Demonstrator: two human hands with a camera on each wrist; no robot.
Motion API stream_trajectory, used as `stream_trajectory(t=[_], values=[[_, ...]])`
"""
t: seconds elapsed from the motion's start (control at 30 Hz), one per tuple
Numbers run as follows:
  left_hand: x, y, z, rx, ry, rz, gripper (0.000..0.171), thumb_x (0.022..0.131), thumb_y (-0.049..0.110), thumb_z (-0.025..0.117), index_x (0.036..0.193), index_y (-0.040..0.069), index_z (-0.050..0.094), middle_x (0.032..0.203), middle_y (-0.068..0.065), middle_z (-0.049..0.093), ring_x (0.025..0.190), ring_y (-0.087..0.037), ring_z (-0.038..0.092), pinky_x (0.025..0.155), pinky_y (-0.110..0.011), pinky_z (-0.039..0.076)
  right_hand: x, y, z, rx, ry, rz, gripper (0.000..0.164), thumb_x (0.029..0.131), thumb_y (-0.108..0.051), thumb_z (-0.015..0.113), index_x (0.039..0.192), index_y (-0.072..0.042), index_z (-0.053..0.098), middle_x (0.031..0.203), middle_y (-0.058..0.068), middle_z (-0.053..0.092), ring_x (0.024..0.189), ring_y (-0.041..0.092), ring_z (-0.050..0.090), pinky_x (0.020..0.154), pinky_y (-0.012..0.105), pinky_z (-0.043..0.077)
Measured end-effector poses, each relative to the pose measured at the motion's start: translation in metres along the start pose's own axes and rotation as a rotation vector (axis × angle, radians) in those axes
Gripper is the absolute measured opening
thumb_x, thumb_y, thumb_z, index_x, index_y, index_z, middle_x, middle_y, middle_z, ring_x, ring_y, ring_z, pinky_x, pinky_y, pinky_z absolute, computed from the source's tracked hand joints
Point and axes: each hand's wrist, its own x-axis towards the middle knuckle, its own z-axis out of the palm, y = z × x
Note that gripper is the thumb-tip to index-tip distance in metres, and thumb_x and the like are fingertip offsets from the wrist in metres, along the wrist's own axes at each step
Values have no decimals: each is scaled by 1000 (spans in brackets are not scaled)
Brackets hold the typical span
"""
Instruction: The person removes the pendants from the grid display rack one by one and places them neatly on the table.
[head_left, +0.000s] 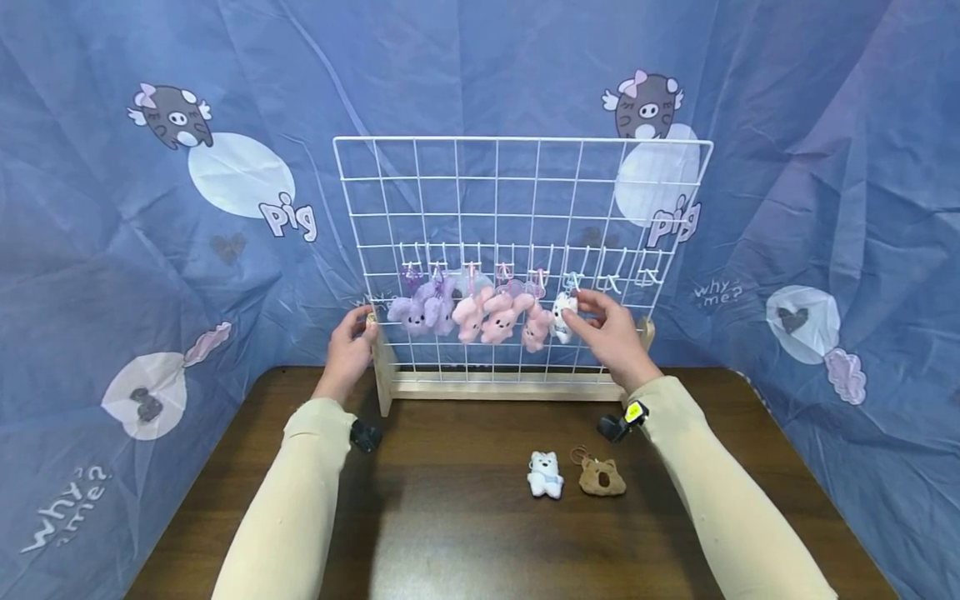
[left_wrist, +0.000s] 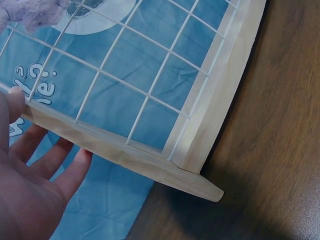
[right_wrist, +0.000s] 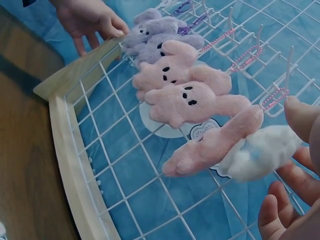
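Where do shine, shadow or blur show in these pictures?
Head view: pale sheen on the table; left wrist view: dark shadow on the table beside the wooden stand; right wrist view: the held white plush looks slightly blurred.

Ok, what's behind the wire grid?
Through its gaps, blue cloth shows, with a white printed oval toward the upper right. The hanging plush toys and right hand cover parts, so what's behind them can't be seen.

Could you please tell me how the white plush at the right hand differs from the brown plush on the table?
The white plush hangs on the rack; the brown plush lies on the table. The right hand pinches the white plush, while no hand touches the brown plush. Both are animal-shaped toys.
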Motion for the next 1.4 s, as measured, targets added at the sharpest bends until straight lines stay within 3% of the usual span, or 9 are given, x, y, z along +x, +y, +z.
stream_trajectory(t=[0.33,0.63,0.77,0.9,1.1,1.3,1.4], values=[[-1,1,0,9,-3,2,42,111,18,51,153,12,51,146,-25,56,107,-28,58,72,-23,49,-2,-3,1,-2,10,-25,49,105,-19,66,145,6,55,145,25,57,125,34,55,88,17,48],[-1,1,0,8,-5,-2,41,111,18,51,152,13,52,146,-24,57,109,-29,58,75,-26,50,-6,-2,1,12,29,-73,36,106,-16,63,131,11,64,130,26,66,99,14,62,77,17,53],[-2,1,0,7,-2,-2,41,111,18,51,152,13,52,146,-24,57,109,-30,58,76,-28,50,-8,-2,1,32,31,-101,30,106,-16,63,119,10,69,111,15,71,89,10,62,72,19,54],[-2,2,-1,9,-1,-5,41,111,18,51,152,14,52,147,-24,57,111,-31,58,79,-31,51,-9,-4,0,41,27,-101,30,106,-19,64,112,9,69,94,2,66,85,11,60,69,21,54],[-2,3,-2,11,-11,-15,42,112,18,49,154,14,50,150,-24,54,118,-33,58,88,-39,52,-12,-9,-2,28,21,-112,31,105,-21,66,111,9,70,91,0,66,84,11,60,69,21,53],[-2,3,-2,18,-11,-13,43,112,18,50,154,14,50,150,-24,55,118,-33,58,83,-34,51,-16,-16,-3,2,29,-109,30,105,-25,67,111,4,73,92,-1,68,84,12,61,69,22,53],[-1,3,-2,18,-13,-13,43,111,18,50,154,14,50,150,-24,55,118,-33,58,86,-37,53,-18,-19,-3,-2,33,-106,30,104,-26,68,111,2,74,93,-1,68,85,12,62,69,22,54]])
